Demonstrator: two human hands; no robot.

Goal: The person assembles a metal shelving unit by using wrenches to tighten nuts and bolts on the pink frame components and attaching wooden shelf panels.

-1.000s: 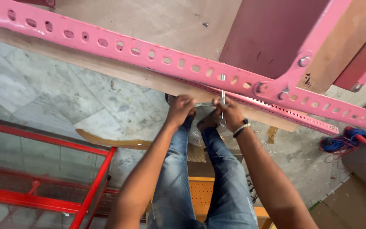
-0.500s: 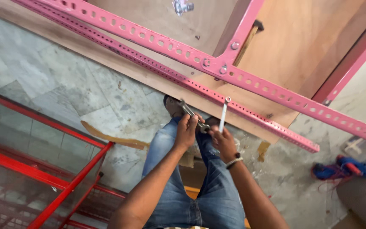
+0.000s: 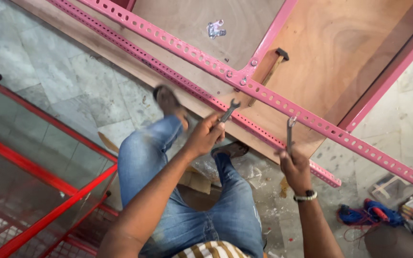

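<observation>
The floor (image 3: 63,76) of grey stone tiles carries everything in view. Across its far side lies a plywood board (image 3: 350,52), running from the top left corner down toward the right edge. A pink frame (image 3: 283,102) of perforated angle steel lies over the board; one long rail crosses from the top left to the lower right, a second rail runs alongside it nearer the person, and a cross piece meets the long rail at a bolted joint (image 3: 237,79) near the top middle. At the left edge of the floor stands a red rack (image 3: 39,172) with a wire mesh shelf.

The person wears blue jeans (image 3: 187,200), with one sandal (image 3: 168,100) just beside the board's near edge. At the lower right corner of the floor lies a tangle of blue and red cable (image 3: 369,215).

The left hand (image 3: 205,136) has its fingers closed round the handle of a spanner (image 3: 229,111), whose open end points up toward the bolted joint without touching it. The right hand (image 3: 293,165), with a beaded bracelet (image 3: 306,196) at the wrist, has its fingers wrapped round a second spanner (image 3: 289,134), held upright with its head just below the long rail. A small metal bracket (image 3: 215,29) lies on the board near the top edge.
</observation>
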